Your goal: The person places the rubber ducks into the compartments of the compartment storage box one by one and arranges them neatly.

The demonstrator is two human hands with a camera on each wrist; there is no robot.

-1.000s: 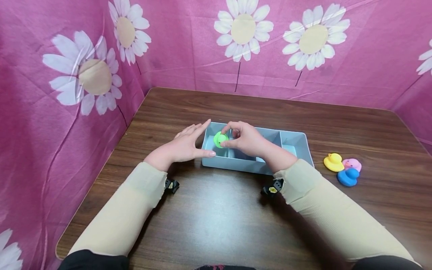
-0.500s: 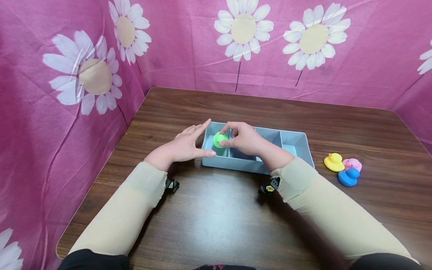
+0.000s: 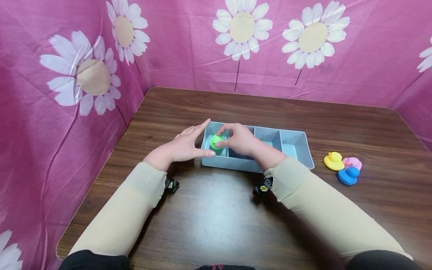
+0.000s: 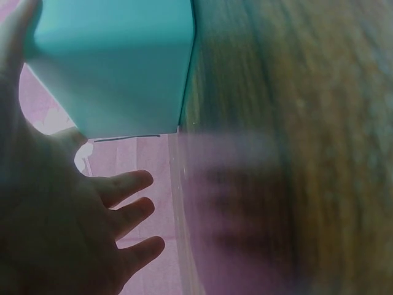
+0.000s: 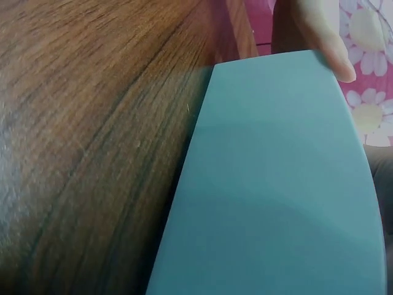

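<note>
One green toy point(image 3: 214, 141) is pinched by the right hand point(image 3: 240, 139) at the leftmost compartment of the long, crosswise-lying blue-grey tray point(image 3: 229, 163), whose left end is spanned by the left hand point(image 3: 183, 145), straight-fingered and unclenched, just left of the toy.

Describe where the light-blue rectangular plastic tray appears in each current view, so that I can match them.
Head: the light-blue rectangular plastic tray lies just right of centre.
Left wrist: its outer wall fills the upper left.
Right wrist: its outer wall fills the centre and lower right.
Shared landmark: brown wood-grain table.
</note>
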